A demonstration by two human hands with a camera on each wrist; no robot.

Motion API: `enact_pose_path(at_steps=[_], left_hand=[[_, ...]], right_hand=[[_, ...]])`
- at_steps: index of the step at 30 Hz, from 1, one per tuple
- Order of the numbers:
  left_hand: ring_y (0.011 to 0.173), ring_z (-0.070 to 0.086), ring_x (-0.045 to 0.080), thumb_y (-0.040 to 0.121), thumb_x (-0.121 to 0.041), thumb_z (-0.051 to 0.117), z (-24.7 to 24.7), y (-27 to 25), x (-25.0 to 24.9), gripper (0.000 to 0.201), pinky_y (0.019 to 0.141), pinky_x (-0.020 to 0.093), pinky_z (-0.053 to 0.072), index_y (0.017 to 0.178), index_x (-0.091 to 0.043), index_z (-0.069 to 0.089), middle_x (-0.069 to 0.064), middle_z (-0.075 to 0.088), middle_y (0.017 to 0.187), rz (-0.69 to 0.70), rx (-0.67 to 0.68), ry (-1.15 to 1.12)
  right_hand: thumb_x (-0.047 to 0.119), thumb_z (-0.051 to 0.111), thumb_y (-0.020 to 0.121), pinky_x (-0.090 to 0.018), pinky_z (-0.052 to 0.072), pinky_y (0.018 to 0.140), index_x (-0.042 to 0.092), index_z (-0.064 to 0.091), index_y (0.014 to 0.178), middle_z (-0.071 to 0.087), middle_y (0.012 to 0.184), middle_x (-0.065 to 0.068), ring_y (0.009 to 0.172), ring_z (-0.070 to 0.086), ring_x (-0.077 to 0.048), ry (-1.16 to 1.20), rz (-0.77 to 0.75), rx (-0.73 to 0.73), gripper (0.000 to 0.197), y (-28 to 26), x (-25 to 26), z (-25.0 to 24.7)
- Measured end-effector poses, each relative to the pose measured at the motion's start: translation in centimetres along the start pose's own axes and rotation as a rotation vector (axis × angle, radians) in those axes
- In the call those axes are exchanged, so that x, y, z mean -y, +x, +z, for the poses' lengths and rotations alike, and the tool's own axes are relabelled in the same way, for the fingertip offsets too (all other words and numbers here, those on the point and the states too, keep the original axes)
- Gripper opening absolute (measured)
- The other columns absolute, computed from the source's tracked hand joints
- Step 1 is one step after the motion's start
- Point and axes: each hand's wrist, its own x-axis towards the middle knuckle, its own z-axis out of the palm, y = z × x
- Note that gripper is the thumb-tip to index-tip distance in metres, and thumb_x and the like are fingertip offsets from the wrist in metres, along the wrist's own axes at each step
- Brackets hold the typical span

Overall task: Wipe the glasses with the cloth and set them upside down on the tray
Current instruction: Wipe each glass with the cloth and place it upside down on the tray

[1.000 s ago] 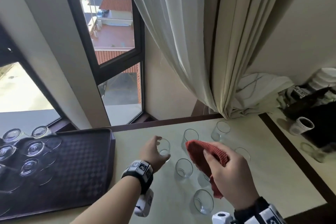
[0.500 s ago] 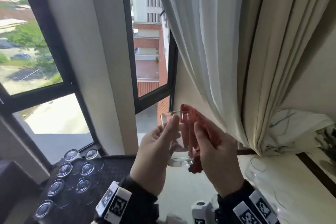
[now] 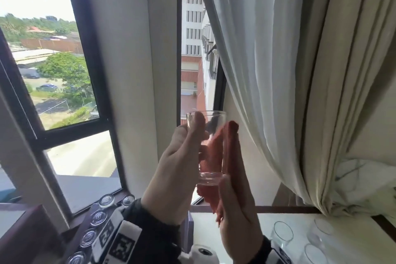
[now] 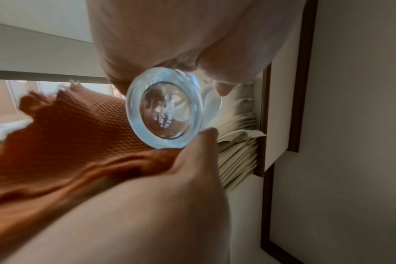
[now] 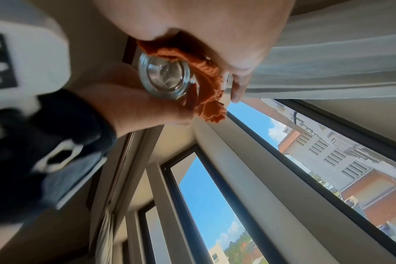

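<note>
My left hand (image 3: 192,141) grips a clear glass (image 3: 211,146) upright in front of the window, thumb near the rim. My right hand (image 3: 233,178) holds the red cloth (image 3: 216,152) flat against the glass's right side, and the cloth's end hangs below the base. The left wrist view shows the glass's thick base (image 4: 167,109) beside the cloth (image 4: 75,128). In the right wrist view the cloth (image 5: 206,89) wraps one side of the glass (image 5: 167,78). Several glasses (image 3: 98,217) stand upside down on the dark tray (image 3: 68,244) at lower left.
Three upright glasses (image 3: 282,231) stand on the pale table (image 3: 246,227) at lower right. A cream curtain (image 3: 300,70) hangs close on the right of the hands. The window frame (image 3: 94,70) and its sill lie straight ahead.
My left hand took a glass off the table and raised it before the window. My right hand brought the cloth against it. The view tilted up.
</note>
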Motion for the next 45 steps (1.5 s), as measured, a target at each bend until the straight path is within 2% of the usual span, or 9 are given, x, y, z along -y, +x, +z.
enact_pose_path(at_steps=[5,10,18,25,30,32,35,39,45], left_hand=[[0.079,0.06,0.014,0.094,-0.074,0.049,0.8,-0.9,0.5,0.066,0.078,0.027,0.056,0.12,-0.015,0.059,0.003,0.062,0.09,0.089,0.025,0.077],[0.116,0.066,0.037,0.084,-0.083,0.053,0.1,-0.2,-0.5,0.076,0.11,0.054,0.049,0.123,-0.018,0.061,0.023,0.068,0.121,0.123,-0.032,0.04],[0.071,0.063,0.002,0.088,-0.074,0.047,1.4,-1.3,0.0,0.066,0.071,0.017,0.054,0.122,-0.018,0.058,-0.015,0.067,0.079,0.16,0.042,0.108],[0.102,0.077,0.017,0.079,-0.09,0.054,0.4,0.3,-2.2,0.081,0.106,0.049,0.052,0.104,-0.019,0.084,0.017,0.078,0.112,0.064,-0.063,0.066],[0.057,0.069,0.015,0.062,-0.076,0.083,0.5,-0.1,-1.2,0.121,0.057,0.023,0.058,0.132,0.014,0.041,0.001,0.069,0.064,0.068,-0.051,0.179],[0.062,0.07,0.012,0.068,-0.067,0.075,1.4,-1.1,-0.3,0.09,0.057,0.017,0.057,0.125,-0.003,0.046,0.002,0.071,0.069,0.04,-0.01,0.149],[0.066,0.066,-0.003,0.079,-0.068,0.056,2.4,-1.8,0.5,0.065,0.064,0.008,0.052,0.119,-0.017,0.052,-0.007,0.073,0.078,0.045,0.035,0.132],[0.091,0.062,0.04,0.087,-0.087,0.047,1.3,-0.3,0.1,0.09,0.098,0.044,0.056,0.122,-0.006,0.063,0.025,0.065,0.102,0.063,-0.017,0.131],[0.079,0.052,0.021,0.076,-0.089,0.05,1.1,0.4,-0.4,0.097,0.072,0.028,0.054,0.12,-0.004,0.062,0.003,0.058,0.088,0.155,-0.025,0.148]], right_hand=[[0.017,0.036,0.107,-0.033,0.025,0.123,0.01,0.028,0.156,0.032,0.163,0.005,0.153,0.023,-0.016,-0.102,-0.161,0.027,0.05,2.0,2.3,0.2],[0.01,0.036,0.099,-0.049,0.017,0.124,0.003,0.033,0.153,0.023,0.166,-0.007,0.155,0.011,-0.032,-0.27,-0.325,0.16,0.054,0.3,1.6,0.2],[0.063,0.054,0.093,-0.034,0.044,0.112,0.032,0.049,0.146,0.058,0.143,0.007,0.135,0.053,-0.014,0.077,0.012,-0.066,0.062,1.3,2.8,-0.4],[0.035,0.042,0.107,-0.007,0.044,0.087,0.051,0.047,0.143,0.061,0.124,0.029,0.103,0.055,-0.014,-0.24,-0.291,0.078,0.039,-1.8,1.9,0.2],[0.041,0.049,0.104,-0.026,0.043,0.11,0.019,0.04,0.154,0.042,0.157,-0.007,0.14,0.045,-0.018,0.08,-0.017,0.034,0.055,-1.0,1.4,-0.3],[0.048,0.05,0.099,-0.01,0.051,0.089,0.042,0.072,0.12,0.072,0.119,0.018,0.107,0.066,-0.001,0.056,0.104,0.007,0.031,0.3,2.6,-1.1],[0.026,0.038,0.101,0.009,0.035,0.078,0.067,0.063,0.074,0.051,0.078,0.06,0.086,0.049,0.037,-0.11,0.151,0.015,0.055,1.3,4.0,-1.4],[0.05,0.048,0.102,-0.012,0.043,0.097,0.047,0.05,0.143,0.067,0.116,-0.009,0.112,0.059,-0.017,-0.02,-0.151,0.027,0.041,0.2,1.5,-0.6],[0.068,0.053,0.09,-0.025,0.054,0.096,0.036,0.071,0.121,0.069,0.128,0.01,0.101,0.069,-0.004,-0.012,0.058,-0.054,0.049,-0.3,0.1,-0.6]])
